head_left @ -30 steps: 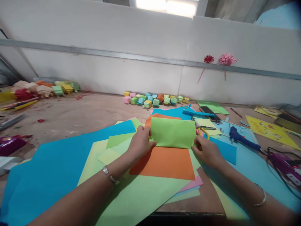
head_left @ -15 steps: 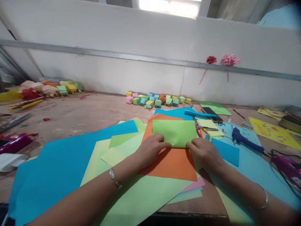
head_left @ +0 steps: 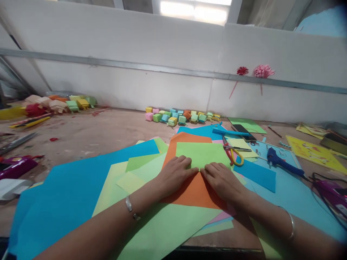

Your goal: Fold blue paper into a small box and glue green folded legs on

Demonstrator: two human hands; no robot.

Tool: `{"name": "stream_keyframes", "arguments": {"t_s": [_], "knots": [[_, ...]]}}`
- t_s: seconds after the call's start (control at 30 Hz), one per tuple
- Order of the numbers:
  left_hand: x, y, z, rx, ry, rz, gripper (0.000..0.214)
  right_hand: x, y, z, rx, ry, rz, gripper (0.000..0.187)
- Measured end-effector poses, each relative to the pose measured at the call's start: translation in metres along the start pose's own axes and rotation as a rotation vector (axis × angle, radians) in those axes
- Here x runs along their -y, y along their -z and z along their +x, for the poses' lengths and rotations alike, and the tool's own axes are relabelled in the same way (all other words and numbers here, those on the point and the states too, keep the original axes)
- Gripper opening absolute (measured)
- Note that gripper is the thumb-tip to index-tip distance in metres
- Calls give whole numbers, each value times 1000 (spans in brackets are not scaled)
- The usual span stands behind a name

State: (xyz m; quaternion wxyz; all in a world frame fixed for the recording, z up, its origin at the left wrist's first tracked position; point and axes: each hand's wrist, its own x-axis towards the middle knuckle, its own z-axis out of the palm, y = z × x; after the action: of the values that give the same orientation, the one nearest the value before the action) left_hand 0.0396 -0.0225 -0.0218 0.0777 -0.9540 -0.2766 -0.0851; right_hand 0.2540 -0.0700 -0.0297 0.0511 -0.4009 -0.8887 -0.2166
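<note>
A light green sheet of paper (head_left: 202, 151), which looks folded, lies on a larger orange sheet (head_left: 187, 191). My left hand (head_left: 177, 173) holds the green paper at its near left edge, fingers curled on top and the thumb along that edge. My right hand (head_left: 222, 180) presses the same near edge from the right, its fingers bent and close together. The two thumbs almost meet at the middle of the edge. Scissors (head_left: 238, 157) with red and yellow handles lie just beyond my right hand.
Blue sheets (head_left: 73, 191) and pale green sheets (head_left: 162, 227) spread under my forearms. Small coloured paper boxes (head_left: 172, 120) stand at the back. At right lie a blue glue gun (head_left: 284, 162), a phone (head_left: 244, 132) and a yellow printed sheet (head_left: 314, 151).
My right hand has slid left along the near edge of the green paper, from its right corner to the middle. My left hand has barely moved.
</note>
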Motion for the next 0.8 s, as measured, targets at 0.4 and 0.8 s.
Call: {"name": "stream_keyframes", "arguments": {"t_s": [0.4, 0.8], "knots": [[-2, 6, -1, 71, 37, -43, 34, -23, 8, -38, 141, -63, -127, 14], [-4, 9, -2, 102, 17, 5, 36, -3, 25, -23, 212, -288, -248, 24]]}}
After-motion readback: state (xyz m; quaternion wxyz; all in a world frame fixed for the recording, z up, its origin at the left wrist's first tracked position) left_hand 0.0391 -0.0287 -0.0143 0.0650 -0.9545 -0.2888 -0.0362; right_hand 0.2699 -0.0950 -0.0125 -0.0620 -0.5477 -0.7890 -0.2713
